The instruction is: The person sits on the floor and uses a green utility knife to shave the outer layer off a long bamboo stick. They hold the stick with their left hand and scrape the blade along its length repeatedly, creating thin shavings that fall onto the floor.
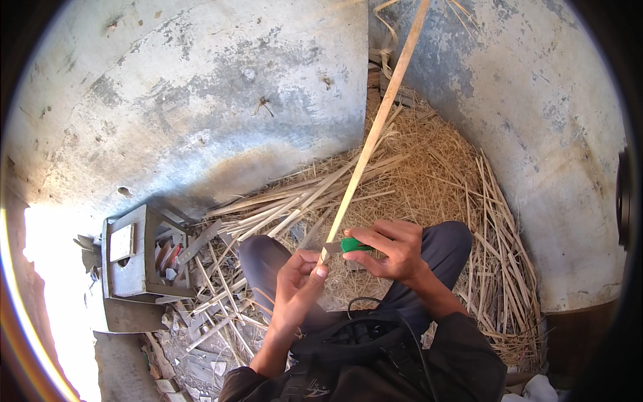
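1. Long pale strip point(369, 141): its near end is held low in front of the body; its long axis is run up and away, leaning rightward, until it is cut off by the upper edge of view.
2. Left hand point(295, 285): closed in a pinch, thumb and fingers set around the strip's near end.
3. Right hand point(395, 251): curled around a green-handled knife point(353, 244), which is gripped from the right side, blade directed leftward.
4. Key relation, as judged: the blade point(333, 248) is laid crosswise to the strip, just above the left fingertips. Contact appears to be made, though the exact edge angle cannot be told.
5. The strip's end is reached most closely by the left hand; by the right hand it is met only through the blade, the strip lying to its left.
6. Beyond the knees, fine shavings point(435, 157) are heaped; loose strips point(499, 261) are strewn along the right.
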Demonstrator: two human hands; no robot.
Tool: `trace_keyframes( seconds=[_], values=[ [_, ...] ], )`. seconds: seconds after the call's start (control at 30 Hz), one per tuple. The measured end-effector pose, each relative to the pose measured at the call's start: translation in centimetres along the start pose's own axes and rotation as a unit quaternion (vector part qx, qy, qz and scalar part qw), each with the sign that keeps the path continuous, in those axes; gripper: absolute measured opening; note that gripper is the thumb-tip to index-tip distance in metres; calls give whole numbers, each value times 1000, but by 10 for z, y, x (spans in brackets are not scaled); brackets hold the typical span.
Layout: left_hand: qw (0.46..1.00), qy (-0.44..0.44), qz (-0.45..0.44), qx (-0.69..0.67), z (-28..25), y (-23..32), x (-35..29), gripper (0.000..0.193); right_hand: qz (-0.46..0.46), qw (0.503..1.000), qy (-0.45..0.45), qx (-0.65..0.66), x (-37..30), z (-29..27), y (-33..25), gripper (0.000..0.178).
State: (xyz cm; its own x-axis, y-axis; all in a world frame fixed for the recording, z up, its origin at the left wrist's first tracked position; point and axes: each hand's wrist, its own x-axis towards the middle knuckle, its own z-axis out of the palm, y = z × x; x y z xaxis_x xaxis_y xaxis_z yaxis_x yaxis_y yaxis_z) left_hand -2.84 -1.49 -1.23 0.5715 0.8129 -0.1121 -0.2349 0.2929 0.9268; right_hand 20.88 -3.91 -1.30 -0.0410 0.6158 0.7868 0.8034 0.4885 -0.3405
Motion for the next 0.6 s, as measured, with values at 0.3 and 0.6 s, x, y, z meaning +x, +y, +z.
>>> trace_keyframes(
  seconds=[0.3,0.6],
  values=[
    [989,-70,-67,-109,-6,1,1,21,-14,1000,7,-4,1,-2,1,39],
    [988,-69,-92,-105,-11,-3,0,33,-29,999,13,-27,0,-1,4,39]
  ],
)
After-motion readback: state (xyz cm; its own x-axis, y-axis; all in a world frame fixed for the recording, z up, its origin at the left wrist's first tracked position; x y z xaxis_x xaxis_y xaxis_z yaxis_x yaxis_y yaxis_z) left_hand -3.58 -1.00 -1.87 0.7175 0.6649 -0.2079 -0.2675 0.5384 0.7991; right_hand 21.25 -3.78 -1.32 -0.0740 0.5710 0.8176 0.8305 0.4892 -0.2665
